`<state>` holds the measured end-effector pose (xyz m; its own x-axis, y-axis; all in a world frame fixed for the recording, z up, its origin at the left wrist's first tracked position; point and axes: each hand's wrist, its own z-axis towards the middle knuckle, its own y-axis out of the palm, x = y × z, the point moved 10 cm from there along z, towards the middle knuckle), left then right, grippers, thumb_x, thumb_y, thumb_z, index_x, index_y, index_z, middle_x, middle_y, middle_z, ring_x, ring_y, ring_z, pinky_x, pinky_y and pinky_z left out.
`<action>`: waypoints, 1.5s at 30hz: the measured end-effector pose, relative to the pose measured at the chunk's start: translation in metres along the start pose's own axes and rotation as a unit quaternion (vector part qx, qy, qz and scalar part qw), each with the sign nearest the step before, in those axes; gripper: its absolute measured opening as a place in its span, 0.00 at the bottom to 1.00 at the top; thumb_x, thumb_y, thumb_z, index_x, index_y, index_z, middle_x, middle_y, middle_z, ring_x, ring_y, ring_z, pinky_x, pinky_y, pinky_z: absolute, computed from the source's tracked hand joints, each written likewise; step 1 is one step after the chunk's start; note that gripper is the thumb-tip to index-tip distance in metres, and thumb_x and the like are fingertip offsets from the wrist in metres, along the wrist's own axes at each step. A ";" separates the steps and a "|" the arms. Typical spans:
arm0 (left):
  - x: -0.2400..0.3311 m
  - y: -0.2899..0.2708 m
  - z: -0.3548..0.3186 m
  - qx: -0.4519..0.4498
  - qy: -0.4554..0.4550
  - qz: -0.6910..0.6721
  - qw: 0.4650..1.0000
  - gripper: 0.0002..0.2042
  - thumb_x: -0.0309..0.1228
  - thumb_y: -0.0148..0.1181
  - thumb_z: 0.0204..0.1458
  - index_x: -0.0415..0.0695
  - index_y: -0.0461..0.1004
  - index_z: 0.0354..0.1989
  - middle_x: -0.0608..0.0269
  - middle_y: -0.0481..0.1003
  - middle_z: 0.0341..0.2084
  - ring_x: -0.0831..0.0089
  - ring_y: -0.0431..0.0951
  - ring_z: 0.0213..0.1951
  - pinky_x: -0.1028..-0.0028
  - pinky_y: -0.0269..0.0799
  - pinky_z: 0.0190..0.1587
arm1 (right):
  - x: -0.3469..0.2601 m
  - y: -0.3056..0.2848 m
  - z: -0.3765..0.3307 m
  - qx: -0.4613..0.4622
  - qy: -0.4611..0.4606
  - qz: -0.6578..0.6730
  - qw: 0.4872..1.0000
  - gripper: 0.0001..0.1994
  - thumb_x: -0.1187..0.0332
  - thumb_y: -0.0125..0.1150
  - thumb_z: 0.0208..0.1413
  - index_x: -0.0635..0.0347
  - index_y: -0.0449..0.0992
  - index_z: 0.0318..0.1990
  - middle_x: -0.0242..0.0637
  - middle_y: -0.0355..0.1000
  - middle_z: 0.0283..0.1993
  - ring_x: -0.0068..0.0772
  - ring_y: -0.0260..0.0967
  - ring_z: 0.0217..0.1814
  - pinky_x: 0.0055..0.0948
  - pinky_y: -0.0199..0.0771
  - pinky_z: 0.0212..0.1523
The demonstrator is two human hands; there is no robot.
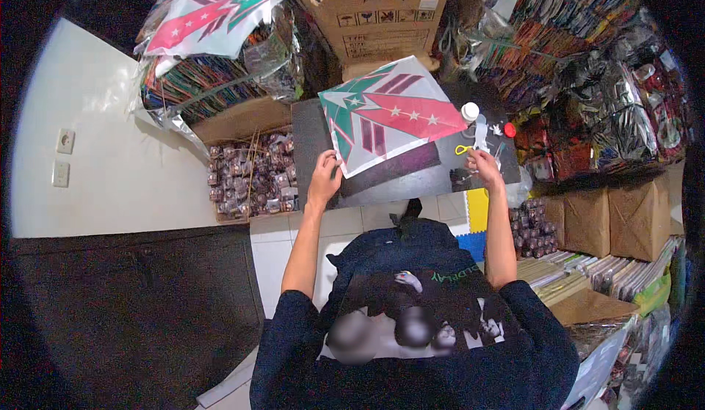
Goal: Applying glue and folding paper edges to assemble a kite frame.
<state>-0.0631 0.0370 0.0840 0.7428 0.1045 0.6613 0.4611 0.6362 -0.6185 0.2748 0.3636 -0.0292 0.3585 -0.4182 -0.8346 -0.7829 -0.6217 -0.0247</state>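
Observation:
A diamond-shaped kite, white with red and green panels and white stars, lies over the dark table. My left hand is closed on the kite's near left edge, fingertips at its white border. At the table's right side my right hand has its fingers pinched together; whatever they hold is too small to make out. Beside those fingers lie a yellow-handled tool, perhaps small scissors, and a whitish strip. Just beyond are a round white container and a red cap.
Another kite rests on bundled packets at the far left. An open cardboard box stands behind the table. A carton of small wrapped items is at the left, and stacked wrapped bundles crowd the right.

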 end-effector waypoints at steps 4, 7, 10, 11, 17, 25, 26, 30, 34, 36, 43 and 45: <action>-0.029 0.035 -0.011 -0.066 -0.040 0.008 0.997 0.07 0.21 0.59 0.51 0.37 0.73 0.38 0.48 0.69 0.51 0.50 0.74 0.50 0.61 0.72 0.51 | 0.010 0.010 -0.003 0.054 -0.005 -0.042 0.998 0.12 0.57 0.62 0.60 0.55 0.72 0.37 0.21 0.69 0.29 0.14 0.66 0.28 0.20 0.62 0.25; -0.050 0.053 -0.013 -0.104 -0.076 0.027 0.991 0.08 0.21 0.59 0.50 0.37 0.73 0.39 0.49 0.69 0.53 0.51 0.74 0.51 0.62 0.72 0.52 | 0.015 0.010 0.000 0.057 0.019 -0.046 0.997 0.13 0.55 0.63 0.59 0.54 0.73 0.40 0.23 0.72 0.32 0.17 0.71 0.31 0.19 0.65 0.28; -0.062 0.064 -0.014 -0.140 -0.052 0.089 0.985 0.09 0.21 0.59 0.50 0.39 0.73 0.40 0.51 0.67 0.57 0.51 0.70 0.56 0.58 0.68 0.57 | 0.019 0.006 0.017 0.068 0.034 -0.067 0.995 0.16 0.53 0.65 0.58 0.56 0.74 0.40 0.26 0.73 0.35 0.19 0.72 0.34 0.20 0.66 0.29; -0.069 0.062 -0.014 -0.139 -0.059 0.092 0.984 0.09 0.21 0.59 0.50 0.39 0.73 0.40 0.51 0.67 0.57 0.51 0.70 0.56 0.58 0.68 0.57 | 0.019 0.004 0.022 0.077 0.020 -0.092 0.993 0.15 0.54 0.65 0.56 0.57 0.75 0.38 0.26 0.73 0.31 0.19 0.71 0.32 0.21 0.67 0.30; -0.066 0.068 -0.008 -0.103 -0.121 0.214 0.964 0.21 0.32 0.62 0.52 0.39 0.68 0.54 0.43 0.63 0.61 0.47 0.61 0.63 0.53 0.56 0.64 | 0.011 0.012 0.052 0.116 -0.140 -0.237 0.954 0.14 0.64 0.67 0.52 0.64 0.74 0.39 0.39 0.76 0.36 0.29 0.74 0.33 0.30 0.74 0.38; 0.002 0.150 -0.024 -0.214 -0.043 0.218 0.951 0.33 0.49 0.55 0.57 0.39 0.60 0.65 0.46 0.59 0.62 0.46 0.59 0.62 0.51 0.53 0.65 | -0.058 0.156 0.002 0.008 -0.400 -0.359 0.843 0.26 0.59 0.63 0.55 0.64 0.66 0.57 0.55 0.63 0.62 0.57 0.64 0.61 0.46 0.67 0.59; 0.006 0.152 -0.027 -0.209 -0.005 0.241 0.948 0.35 0.51 0.54 0.57 0.40 0.59 0.67 0.47 0.59 0.62 0.46 0.58 0.62 0.51 0.53 0.64 | -0.047 0.180 -0.001 -0.057 -0.410 -0.394 0.821 0.29 0.57 0.63 0.55 0.63 0.64 0.60 0.53 0.59 0.66 0.56 0.61 0.65 0.46 0.63 0.63; -0.011 0.153 -0.039 -0.289 -0.014 0.291 0.912 0.35 0.55 0.49 0.59 0.50 0.53 0.71 0.60 0.53 0.70 0.44 0.49 0.69 0.46 0.45 0.69 | -0.011 0.221 -0.008 -0.158 -0.414 -0.494 0.748 0.37 0.50 0.58 0.58 0.62 0.55 0.68 0.51 0.49 0.74 0.52 0.48 0.75 0.47 0.50 0.72; -0.020 0.139 -0.045 -0.293 -0.013 0.276 0.915 0.34 0.54 0.50 0.59 0.55 0.53 0.71 0.63 0.51 0.71 0.42 0.47 0.70 0.45 0.44 0.70 | -0.004 0.217 -0.005 -0.126 -0.387 -0.492 0.770 0.38 0.50 0.59 0.58 0.61 0.53 0.70 0.50 0.45 0.75 0.51 0.45 0.76 0.51 0.45 0.73; -0.025 0.134 -0.047 -0.287 -0.005 0.261 0.922 0.34 0.52 0.52 0.58 0.55 0.53 0.71 0.61 0.52 0.70 0.44 0.47 0.70 0.46 0.45 0.70 | -0.005 0.208 -0.002 -0.091 -0.365 -0.506 0.776 0.38 0.50 0.58 0.58 0.61 0.53 0.70 0.49 0.46 0.75 0.50 0.46 0.76 0.49 0.45 0.73; -0.036 0.117 -0.046 -0.261 -0.011 0.181 0.948 0.33 0.49 0.55 0.57 0.53 0.56 0.70 0.52 0.56 0.67 0.44 0.50 0.69 0.52 0.47 0.70 | -0.011 0.164 0.008 0.004 -0.327 -0.512 0.794 0.38 0.50 0.58 0.58 0.61 0.52 0.70 0.46 0.47 0.75 0.49 0.48 0.75 0.51 0.47 0.72; -0.036 0.115 -0.044 -0.268 -0.009 0.203 0.942 0.33 0.49 0.56 0.56 0.53 0.58 0.69 0.53 0.58 0.66 0.45 0.52 0.68 0.53 0.48 0.70 | -0.012 0.148 0.012 0.042 -0.320 -0.499 0.804 0.39 0.49 0.58 0.58 0.60 0.51 0.70 0.44 0.47 0.75 0.48 0.49 0.75 0.54 0.48 0.71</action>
<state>-0.0160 0.0725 -0.0297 0.9041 0.2723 0.3293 0.3242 0.0648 -0.9438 0.1489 0.2848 -0.0292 0.5154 0.7045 -0.4878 -0.3090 -0.3782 -0.8726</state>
